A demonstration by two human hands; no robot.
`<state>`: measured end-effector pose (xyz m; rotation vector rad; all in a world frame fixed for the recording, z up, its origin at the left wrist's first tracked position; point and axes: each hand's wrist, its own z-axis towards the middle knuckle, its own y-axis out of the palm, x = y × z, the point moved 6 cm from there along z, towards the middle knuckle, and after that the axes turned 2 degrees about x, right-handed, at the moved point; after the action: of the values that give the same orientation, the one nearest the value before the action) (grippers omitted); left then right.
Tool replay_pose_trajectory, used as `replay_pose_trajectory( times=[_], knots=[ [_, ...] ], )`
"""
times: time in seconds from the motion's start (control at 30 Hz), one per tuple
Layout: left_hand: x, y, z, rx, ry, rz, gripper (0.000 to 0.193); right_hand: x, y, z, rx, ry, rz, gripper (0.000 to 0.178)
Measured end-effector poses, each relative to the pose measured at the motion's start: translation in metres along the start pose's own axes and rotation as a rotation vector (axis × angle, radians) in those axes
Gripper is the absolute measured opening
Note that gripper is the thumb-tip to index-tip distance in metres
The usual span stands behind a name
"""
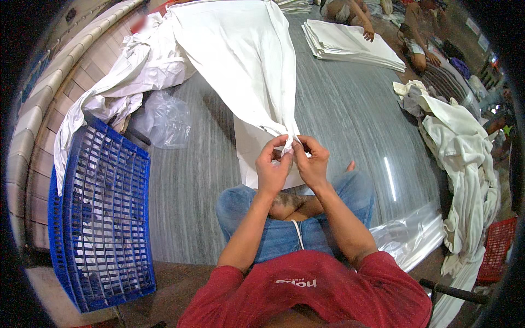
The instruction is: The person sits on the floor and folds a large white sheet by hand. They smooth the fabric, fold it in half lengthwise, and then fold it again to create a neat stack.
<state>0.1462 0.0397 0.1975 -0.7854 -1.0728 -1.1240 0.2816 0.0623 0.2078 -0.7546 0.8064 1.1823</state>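
White cloth (240, 49) gripped in 2 hands
Left hand (274, 170) and right hand (313, 165), side by side, pinch a gathered bit; most stretches beyond them over the grey worktop (183, 213), wide and smooth far off, narrow and creased near.

Looks like a cloth workshop, with a white stack (350, 48) at one o'clock, people (424, 27) at two, a cloth heap (456, 131) at three, a basket (56, 229) at eight.
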Motion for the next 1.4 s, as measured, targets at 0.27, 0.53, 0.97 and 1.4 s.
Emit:
replay_pose_trajectory(
  times=[0.27,0.53,0.97,1.4],
  knots=[
    [0.001,-0.007,-0.003,0.087,0.099,0.167,0.018,-0.009,0.001,-0.005,-0.030,-0.116,-0.020,0.016],
    [0.007,-0.005,0.002,0.081,0.050,0.041,0.017,-0.018,0.002,0.004,-0.139,-0.133,-0.028,0.018],
    [0.014,-0.008,-0.022,0.126,0.183,0.204,0.018,0.007,0.017,-0.002,-0.257,0.365,0.236,0.024],
    [0.014,-0.038,0.027,0.267,0.172,0.193,0.037,0.012,0.016,-0.014,-0.218,0.285,0.093,0.015]
  ],
)
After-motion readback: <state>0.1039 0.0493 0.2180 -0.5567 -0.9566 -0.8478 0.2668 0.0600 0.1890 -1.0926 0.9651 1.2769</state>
